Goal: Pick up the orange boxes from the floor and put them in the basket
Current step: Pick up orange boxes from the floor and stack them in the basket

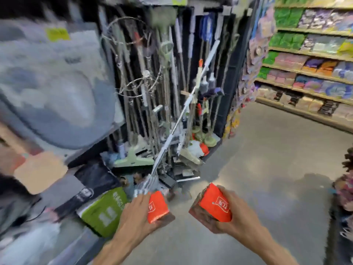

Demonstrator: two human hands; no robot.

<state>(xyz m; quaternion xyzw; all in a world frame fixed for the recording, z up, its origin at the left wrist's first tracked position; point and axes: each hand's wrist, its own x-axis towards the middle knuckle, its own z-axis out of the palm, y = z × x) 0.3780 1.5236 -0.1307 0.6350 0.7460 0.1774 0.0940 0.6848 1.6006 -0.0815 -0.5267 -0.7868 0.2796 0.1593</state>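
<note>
My left hand (136,213) grips one orange box (157,206) with white lettering, held above the grey floor at the bottom centre. My right hand (229,217) grips a second orange box (216,204), tilted, a little to the right of the first. Both boxes are off the floor and apart from each other. No basket shows in this blurred view.
A rack of mops and brooms (168,92) stands straight ahead. A green package (106,209) and dark bags lie at its left foot. Shelves of coloured packs (309,60) line the right. Grey floor (277,159) opens to the right. Another person's clothing (345,188) is at the right edge.
</note>
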